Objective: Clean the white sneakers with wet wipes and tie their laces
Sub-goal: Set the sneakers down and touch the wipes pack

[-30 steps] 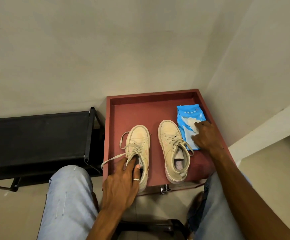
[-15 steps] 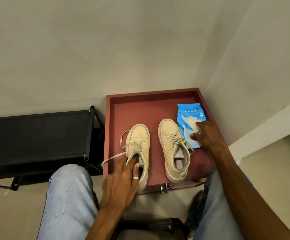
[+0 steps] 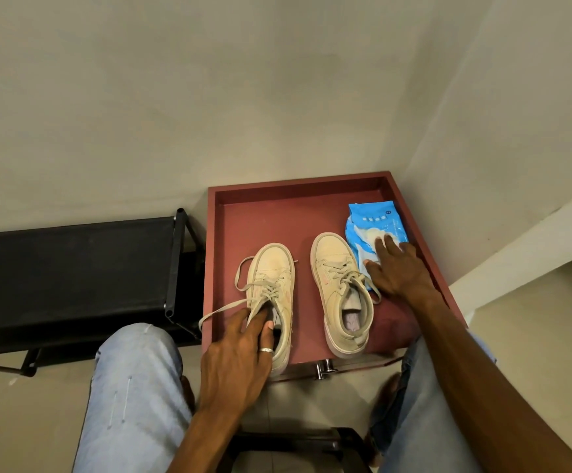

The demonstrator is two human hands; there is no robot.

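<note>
My left hand [image 3: 240,353] grips the left sneaker [image 3: 272,266] at its opening, thumb and fingers curled on the collar. My right hand [image 3: 400,269] lies flat, fingers spread, on the blue wet-wipe pack [image 3: 375,218] just beside the right sneaker [image 3: 334,264]. Both sneakers sit unlaced in the red tray [image 3: 277,216].

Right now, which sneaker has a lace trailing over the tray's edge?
The left sneaker, gripped by the left hand: its loose lace crosses the red tray's left rim. The right sneaker's laces lie inside the tray.
</note>
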